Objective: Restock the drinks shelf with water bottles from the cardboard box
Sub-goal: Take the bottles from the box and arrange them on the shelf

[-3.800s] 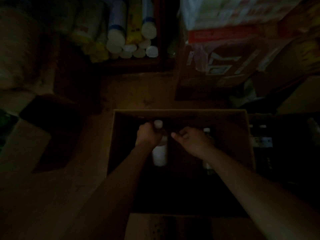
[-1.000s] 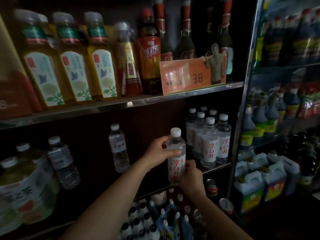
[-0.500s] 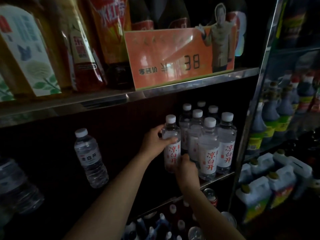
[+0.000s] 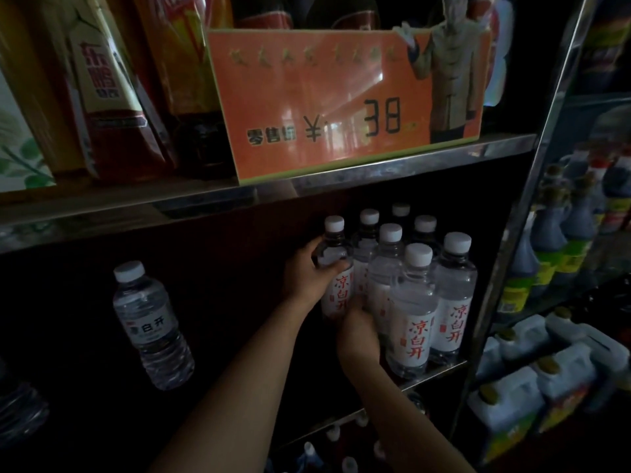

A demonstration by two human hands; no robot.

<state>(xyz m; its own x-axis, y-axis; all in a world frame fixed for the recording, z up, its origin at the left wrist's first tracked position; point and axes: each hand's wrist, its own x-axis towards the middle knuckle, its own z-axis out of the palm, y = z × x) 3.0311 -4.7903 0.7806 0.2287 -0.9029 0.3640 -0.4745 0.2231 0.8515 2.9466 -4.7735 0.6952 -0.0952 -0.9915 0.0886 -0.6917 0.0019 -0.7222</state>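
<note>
Plastic water bottle (image 4: pixel 336 268) at left edge of shelf cluster (image 4: pixel 415 295). My left hand (image 4: pixel 304 273) wraps its shoulder, right hand (image 4: pixel 356 331) grips base. Not yet released. Box out of view; remaining stock unknown.

Landmark: the cluster of water bottles (image 4: pixel 415 295) at the right end of the drinks shelf (image 4: pixel 440 368). To its left, the shelf bay is open as far as a lone water bottle (image 4: pixel 150 324). Above it, the upper shelf edge (image 4: pixel 392 167) limits headroom. To its right, a metal upright (image 4: pixel 502 278) blocks passage. Both hands occupy its left flank.
</note>
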